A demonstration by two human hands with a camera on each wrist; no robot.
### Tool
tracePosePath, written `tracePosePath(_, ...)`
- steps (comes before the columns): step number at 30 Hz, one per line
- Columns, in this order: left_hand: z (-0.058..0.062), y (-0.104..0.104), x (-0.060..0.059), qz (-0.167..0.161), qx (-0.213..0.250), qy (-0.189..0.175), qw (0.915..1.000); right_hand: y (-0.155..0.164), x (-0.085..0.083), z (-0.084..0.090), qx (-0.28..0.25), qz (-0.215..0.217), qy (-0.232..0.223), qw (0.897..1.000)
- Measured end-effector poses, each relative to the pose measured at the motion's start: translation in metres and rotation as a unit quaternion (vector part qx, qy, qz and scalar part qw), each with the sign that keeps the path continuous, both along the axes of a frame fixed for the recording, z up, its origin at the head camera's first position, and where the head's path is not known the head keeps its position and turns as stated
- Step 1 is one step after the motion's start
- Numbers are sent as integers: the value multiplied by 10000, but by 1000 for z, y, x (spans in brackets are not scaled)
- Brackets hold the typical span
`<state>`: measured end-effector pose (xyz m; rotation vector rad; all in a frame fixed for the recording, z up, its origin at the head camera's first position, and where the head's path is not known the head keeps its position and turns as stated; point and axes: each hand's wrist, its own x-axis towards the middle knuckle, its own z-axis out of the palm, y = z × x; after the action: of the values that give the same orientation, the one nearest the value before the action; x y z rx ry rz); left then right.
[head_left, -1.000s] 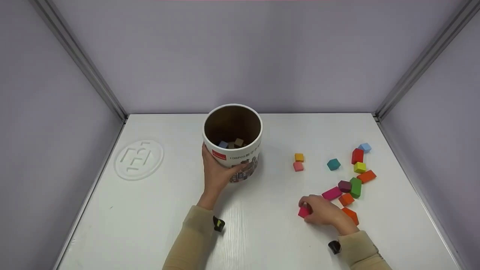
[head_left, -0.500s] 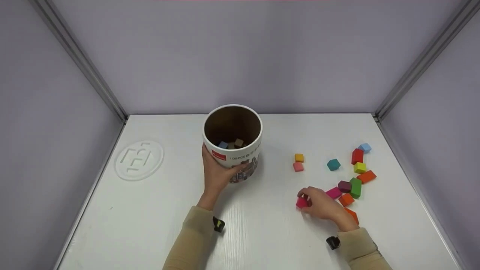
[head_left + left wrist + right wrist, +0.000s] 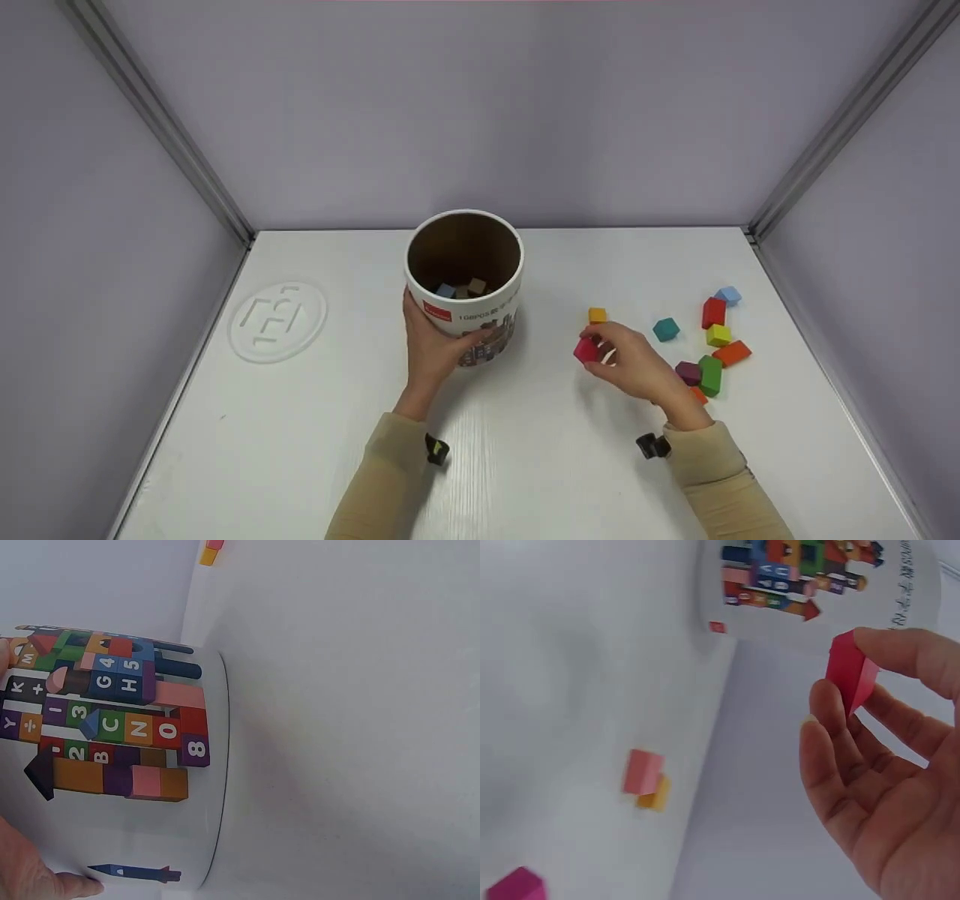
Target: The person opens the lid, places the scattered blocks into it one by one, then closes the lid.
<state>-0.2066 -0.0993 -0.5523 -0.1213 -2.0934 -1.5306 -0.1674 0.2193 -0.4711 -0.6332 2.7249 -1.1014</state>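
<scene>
The right hand point(image 3: 634, 366) pinches a pink block point(image 3: 586, 349) between thumb and fingertips and holds it above the table point(image 3: 300, 420), between the tub point(image 3: 465, 289) and the loose blocks. In the right wrist view the pink block point(image 3: 850, 671) sits at the fingertips, clear of the palm, with the printed side of the tub point(image 3: 817, 585) beyond it.

The left hand point(image 3: 435, 345) grips the near side of the tub, fingers curled round its wall. The tub stands upright and open, with a few blocks at its bottom. In the left wrist view the tub point(image 3: 112, 727) shows pictures of lettered blocks.

An orange block point(image 3: 598, 315) lies just beyond the right hand. A teal block point(image 3: 665, 328), a red block point(image 3: 714, 313), a yellow block point(image 3: 719, 334), a green block point(image 3: 710, 375) and a light blue block point(image 3: 727, 295) lie to the right on the table.
</scene>
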Motion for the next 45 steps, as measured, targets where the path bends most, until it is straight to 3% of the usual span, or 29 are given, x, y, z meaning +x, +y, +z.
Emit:
tracePosePath(10, 0, 1, 1, 30, 8, -65, 10000, -43, -21, 44, -682, 352, 1358, 9878)
tracePosePath(20, 1, 1, -1, -6, -93, -45, 9999, -84, -40, 76, -921, 515, 2035, 9734)
tracePosePath(31, 1, 1, -1, 1, -248, 87, 9997, -107, -62, 77, -746, 398, 2206, 9717)
tracePosePath(45, -2, 0, -2, -9, -111, 122, 9999, -106, -68, 67, -790, 493, 2069, 9739)
